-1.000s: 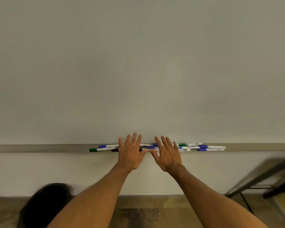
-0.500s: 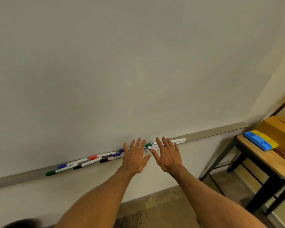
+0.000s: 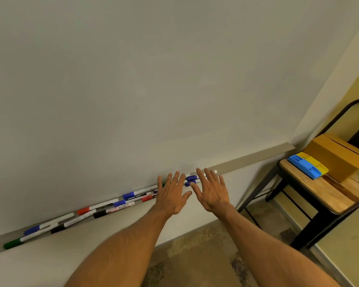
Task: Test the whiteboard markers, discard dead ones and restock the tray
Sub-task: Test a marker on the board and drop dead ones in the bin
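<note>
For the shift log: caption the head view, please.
Left hand and right hand, both spread open, at markers in the whiteboard tray; box on side table.

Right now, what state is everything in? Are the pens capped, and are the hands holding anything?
left hand: open, fingers spread, holding nothing.
right hand: open, fingers spread, holding nothing.
markers: capped where visible, lying along the tray.
whiteboard: no marks that I can see.
cardboard box: closed, standing on the wooden table.
</note>
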Demonstrator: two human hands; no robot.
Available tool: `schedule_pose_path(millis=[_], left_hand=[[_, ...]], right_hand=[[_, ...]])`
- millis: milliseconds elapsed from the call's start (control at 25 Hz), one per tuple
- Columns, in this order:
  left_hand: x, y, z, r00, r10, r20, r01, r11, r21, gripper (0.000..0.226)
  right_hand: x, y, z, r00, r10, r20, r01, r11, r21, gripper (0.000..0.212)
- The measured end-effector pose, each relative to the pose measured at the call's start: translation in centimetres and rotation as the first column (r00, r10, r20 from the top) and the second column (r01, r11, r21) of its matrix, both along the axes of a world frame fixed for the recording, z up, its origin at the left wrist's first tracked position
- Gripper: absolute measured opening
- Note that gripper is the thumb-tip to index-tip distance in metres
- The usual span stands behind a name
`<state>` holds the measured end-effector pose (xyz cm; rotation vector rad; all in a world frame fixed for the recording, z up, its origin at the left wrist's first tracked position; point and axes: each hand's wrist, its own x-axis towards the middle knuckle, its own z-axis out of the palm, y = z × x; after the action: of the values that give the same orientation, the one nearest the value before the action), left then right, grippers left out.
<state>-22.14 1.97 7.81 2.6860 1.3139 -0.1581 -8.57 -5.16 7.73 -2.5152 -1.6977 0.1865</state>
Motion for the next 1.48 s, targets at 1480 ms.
schedule_pose_path(millis=[1480], left_hand=[[9.9,1.4,-6.4,0.909,0.387,0.152,-0.4,0.915,0.058,0.044]], right_hand=[[10.9,8.5,-6.5,0.758,0.633,-0.155,-0.595,0.77,0.231,0.019]])
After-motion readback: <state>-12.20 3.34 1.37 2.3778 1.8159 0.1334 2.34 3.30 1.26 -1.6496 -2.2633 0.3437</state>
